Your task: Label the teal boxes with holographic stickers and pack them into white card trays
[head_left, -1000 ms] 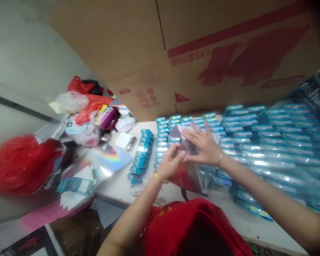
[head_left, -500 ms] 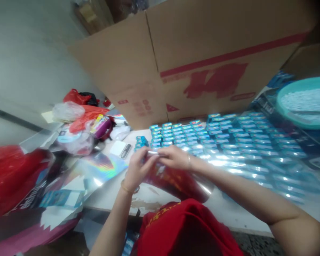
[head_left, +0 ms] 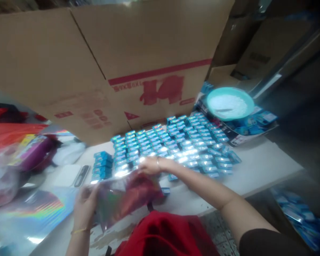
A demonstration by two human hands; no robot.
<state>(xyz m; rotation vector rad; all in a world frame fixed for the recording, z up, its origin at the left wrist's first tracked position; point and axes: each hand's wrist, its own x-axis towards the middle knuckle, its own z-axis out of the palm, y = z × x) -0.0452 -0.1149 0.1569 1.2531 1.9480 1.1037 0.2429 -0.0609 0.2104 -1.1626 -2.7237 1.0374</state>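
A shiny transparent film (head_left: 122,199), tinted red by what shows through it, is stretched between my hands above the front of the white table (head_left: 258,163). My left hand (head_left: 86,201) pinches its left edge. At its upper right corner, my right hand (head_left: 150,166) is closed on the film. Just behind my right hand lie rows of small blue packs (head_left: 154,142), glinting under the light. A short stack of blue packs (head_left: 101,165) stands to the left of the rows. The picture is blurred around both hands.
A large cardboard box (head_left: 160,46) stands behind the packs. At the right is a turquoise basin (head_left: 252,106) of white pieces. A scale (head_left: 81,176), iridescent sheets (head_left: 40,209) and bags (head_left: 5,142) lie at the left. More blue packs (head_left: 298,213) are below the table at right.
The view has swung right. My hands, close together before, are now wide apart with the film spread between them. More of the table's right end shows.
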